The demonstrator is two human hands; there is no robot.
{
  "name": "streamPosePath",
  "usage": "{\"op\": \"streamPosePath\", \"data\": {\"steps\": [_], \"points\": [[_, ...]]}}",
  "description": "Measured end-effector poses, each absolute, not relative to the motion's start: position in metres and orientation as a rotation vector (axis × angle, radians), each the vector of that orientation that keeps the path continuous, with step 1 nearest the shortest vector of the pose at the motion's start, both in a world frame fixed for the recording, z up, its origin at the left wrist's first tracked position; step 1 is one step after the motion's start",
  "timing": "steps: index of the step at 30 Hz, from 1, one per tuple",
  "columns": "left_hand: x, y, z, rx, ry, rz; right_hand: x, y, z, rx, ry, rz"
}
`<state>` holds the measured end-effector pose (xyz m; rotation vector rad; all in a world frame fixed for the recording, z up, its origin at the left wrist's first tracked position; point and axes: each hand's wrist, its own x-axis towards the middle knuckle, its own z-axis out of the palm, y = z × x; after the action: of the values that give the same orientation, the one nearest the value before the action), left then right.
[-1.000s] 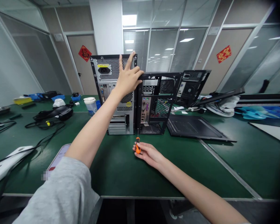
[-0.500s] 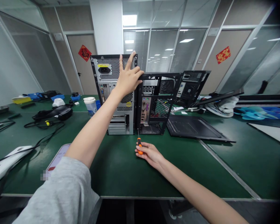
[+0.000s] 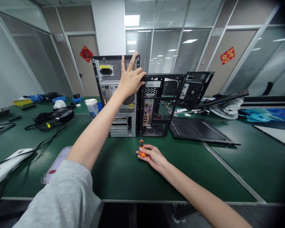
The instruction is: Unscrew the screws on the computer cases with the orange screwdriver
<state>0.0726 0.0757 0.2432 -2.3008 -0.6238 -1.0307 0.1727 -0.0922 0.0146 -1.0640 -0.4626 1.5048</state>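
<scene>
A grey desktop computer case (image 3: 114,104) stands upright on the green table (image 3: 123,177), its back panel facing me. My left hand (image 3: 130,79) lies spread against its upper right edge, fingers open. A black, opened computer case (image 3: 163,104) stands right beside it. My right hand (image 3: 152,156) is closed around a small orange-handled screwdriver (image 3: 141,148), whose tip points at the bottom of the gap between the two cases.
A black side panel (image 3: 197,129) lies flat to the right of the cases. A third case (image 3: 194,88) and a monitor (image 3: 225,98) stand behind it. Left: a white cup (image 3: 92,107), black cables (image 3: 45,126), a white device (image 3: 7,164), a phone (image 3: 59,160).
My right hand with the screwdriver has moved slightly forward and right toward the cases. My left hand has stayed on the grey case.
</scene>
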Motion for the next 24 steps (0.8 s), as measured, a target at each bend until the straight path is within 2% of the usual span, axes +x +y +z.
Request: {"op": "streamPosePath", "data": {"steps": [24], "points": [[0.0736, 0.0747, 0.2436, -2.323, -0.616, -1.03, 0.1767, -0.0926, 0.0153, -1.05, -0.554, 1.571]]}}
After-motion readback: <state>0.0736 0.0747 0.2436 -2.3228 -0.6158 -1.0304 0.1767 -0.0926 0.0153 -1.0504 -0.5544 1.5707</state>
